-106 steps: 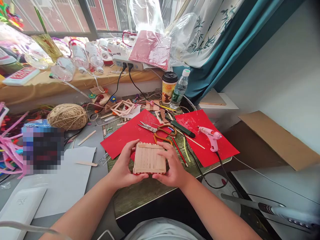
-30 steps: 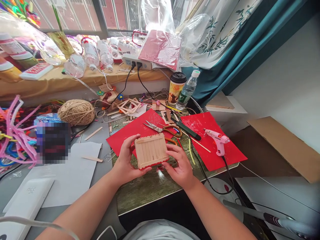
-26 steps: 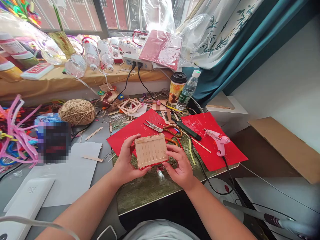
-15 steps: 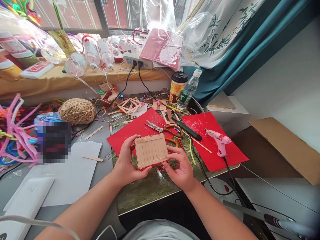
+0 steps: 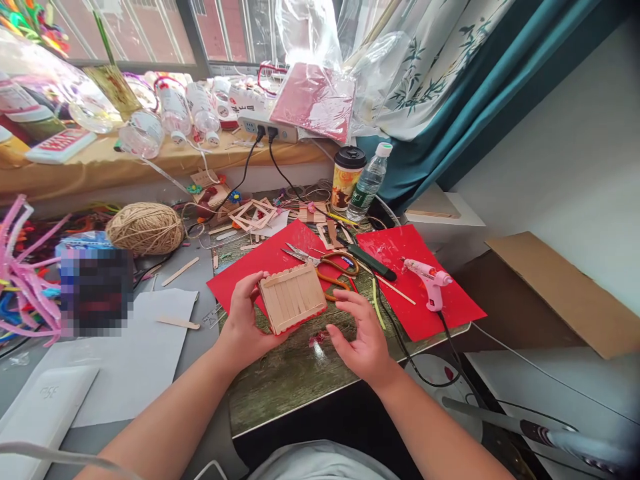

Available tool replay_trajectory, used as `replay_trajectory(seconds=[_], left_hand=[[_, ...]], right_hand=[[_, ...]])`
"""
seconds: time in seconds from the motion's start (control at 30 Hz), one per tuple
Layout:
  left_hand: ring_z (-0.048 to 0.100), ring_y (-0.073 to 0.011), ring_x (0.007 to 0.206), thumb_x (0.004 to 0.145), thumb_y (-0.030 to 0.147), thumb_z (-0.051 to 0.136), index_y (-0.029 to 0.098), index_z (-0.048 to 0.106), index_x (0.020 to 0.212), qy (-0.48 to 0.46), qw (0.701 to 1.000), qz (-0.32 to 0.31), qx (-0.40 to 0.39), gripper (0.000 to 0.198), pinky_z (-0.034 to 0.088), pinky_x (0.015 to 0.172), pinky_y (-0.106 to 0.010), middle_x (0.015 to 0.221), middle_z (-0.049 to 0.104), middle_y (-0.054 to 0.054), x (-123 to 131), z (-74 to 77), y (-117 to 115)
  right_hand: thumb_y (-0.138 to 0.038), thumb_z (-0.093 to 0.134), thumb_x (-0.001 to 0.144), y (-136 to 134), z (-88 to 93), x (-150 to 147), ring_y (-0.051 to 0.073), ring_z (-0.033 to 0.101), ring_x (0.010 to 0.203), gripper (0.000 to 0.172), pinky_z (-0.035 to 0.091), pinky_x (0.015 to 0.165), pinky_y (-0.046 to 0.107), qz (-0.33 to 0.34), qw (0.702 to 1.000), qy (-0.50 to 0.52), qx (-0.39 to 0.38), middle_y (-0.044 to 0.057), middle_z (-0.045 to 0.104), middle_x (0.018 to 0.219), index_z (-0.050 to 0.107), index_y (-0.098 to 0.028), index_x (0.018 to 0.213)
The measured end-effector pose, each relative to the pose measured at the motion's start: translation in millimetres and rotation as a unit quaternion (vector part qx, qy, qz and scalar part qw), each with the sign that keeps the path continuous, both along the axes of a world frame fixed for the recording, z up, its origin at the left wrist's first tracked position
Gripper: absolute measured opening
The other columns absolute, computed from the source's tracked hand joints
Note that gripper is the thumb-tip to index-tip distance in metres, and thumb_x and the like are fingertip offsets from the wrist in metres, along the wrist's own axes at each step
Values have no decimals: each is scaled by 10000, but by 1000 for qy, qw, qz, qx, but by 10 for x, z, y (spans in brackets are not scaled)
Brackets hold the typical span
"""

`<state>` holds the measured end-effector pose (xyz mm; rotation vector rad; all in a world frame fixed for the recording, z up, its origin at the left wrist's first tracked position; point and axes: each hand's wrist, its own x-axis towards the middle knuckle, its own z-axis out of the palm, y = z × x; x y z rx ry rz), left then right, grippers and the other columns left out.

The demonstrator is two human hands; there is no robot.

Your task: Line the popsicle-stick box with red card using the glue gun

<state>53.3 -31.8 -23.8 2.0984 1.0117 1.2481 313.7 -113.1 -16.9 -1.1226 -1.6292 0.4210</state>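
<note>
My left hand (image 5: 250, 325) grips a small popsicle-stick box (image 5: 293, 297) by its left side, thumb below and fingers behind. The box is made of flat wooden sticks laid side by side, with a cross stick along the top and bottom and some red along its lower edge. Just right of it, my right hand (image 5: 361, 333) is apart from the box, its fingers spread and curved with nothing between them. Scissors (image 5: 325, 259) with orange-brown handles lie behind the box on a red sheet (image 5: 240, 280). A dark green-handled tool (image 5: 370, 259) rests beside them.
A pink glue gun (image 5: 431, 283) lies on another red sheet (image 5: 400, 310) at right, its black cord hanging over the table edge. Behind stand a lidded paper cup (image 5: 347, 180) and a water bottle (image 5: 370, 183). Twine (image 5: 146, 228), white paper (image 5: 135, 360) and a power bank (image 5: 47, 420) are at left.
My right hand has let go of the box's right side and opened. The box, now in my left hand alone, tilts slightly. The whole view has shifted a little.
</note>
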Motion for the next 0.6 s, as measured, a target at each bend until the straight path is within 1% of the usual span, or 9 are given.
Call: replay_trajectory(seconds=[0.07, 0.1, 0.2, 0.23, 0.3, 0.37, 0.4, 0.5, 0.6], left_hand=[[528, -365, 1433, 725, 316, 937, 288, 314, 1610, 8, 1000, 11, 3, 1083, 521, 1162, -573, 1533, 449, -176, 3, 14, -4], [523, -367, 1438, 727, 304, 930, 289, 317, 1608, 14, 1000, 17, 9, 1073, 514, 1171, -578, 1538, 452, -174, 5, 26, -8], [491, -381, 1468, 727, 258, 915, 295, 302, 1623, 52, 997, 24, 53, 1086, 475, 1209, -605, 1548, 458, -172, 15, 69, -20], [480, -385, 1478, 731, 244, 908, 295, 290, 1632, 66, 995, 22, 70, 1094, 459, 1222, -616, 1549, 458, -173, 20, 82, -24], [464, -388, 1494, 743, 231, 897, 291, 269, 1644, 83, 993, 15, 87, 1101, 434, 1241, -629, 1556, 452, -177, 31, 94, -27], [447, -387, 1513, 757, 245, 895, 289, 260, 1646, 77, 994, 14, 77, 1094, 437, 1242, -626, 1574, 438, -180, 41, 86, -22], [438, -385, 1521, 764, 261, 896, 288, 260, 1645, 69, 995, 16, 67, 1088, 445, 1237, -620, 1583, 432, -181, 44, 75, -14], [442, -374, 1518, 774, 325, 904, 282, 264, 1639, 49, 997, 30, 44, 1077, 469, 1220, -600, 1592, 421, -179, 43, 39, 20], [462, -366, 1503, 768, 361, 908, 279, 264, 1636, 50, 997, 43, 36, 1084, 472, 1216, -589, 1596, 410, -176, 27, 28, 48]], right_hand=[[-141, 718, 920, -130, 26, 224, 319, 650, 1266, 465, 548, 1084, 573, -58, 998, -23, 26, 127, 645, 1366, 602, -294, 1343], [-148, 722, 908, -189, 25, 379, 309, 669, 1188, 417, 571, 1031, 557, -114, 992, -22, 59, 117, 660, 1279, 626, -284, 1291], [-218, 754, 882, -279, -21, 939, 283, 662, 1061, 288, 573, 986, 542, -335, 934, -11, 123, 94, 622, 1136, 655, -240, 1151], [-261, 778, 864, -276, -46, 1124, 286, 659, 1063, 338, 567, 992, 545, -386, 916, -23, 110, 107, 614, 1173, 650, -223, 1175], [-355, 842, 802, -230, -103, 1438, 291, 668, 1063, 585, 568, 990, 525, -445, 894, -39, 21, 154, 599, 1318, 621, -195, 1319], [-457, 865, 765, -150, -156, 1653, 300, 687, 1056, 772, 584, 951, 489, -459, 883, -36, -91, 175, 613, 1373, 578, -192, 1430], [-492, 856, 763, -104, -177, 1727, 306, 695, 1055, 793, 586, 936, 475, -450, 881, -37, -142, 174, 642, 1357, 579, -192, 1444], [-545, 796, 787, 40, -194, 1861, 342, 721, 1010, 642, 583, 889, 471, -402, 874, -61, -266, 158, 755, 1184, 698, -178, 1304], [-532, 761, 793, 152, -145, 1930, 363, 744, 928, 505, 574, 835, 471, -379, 868, -74, -311, 147, 808, 1013, 787, -171, 1145]])
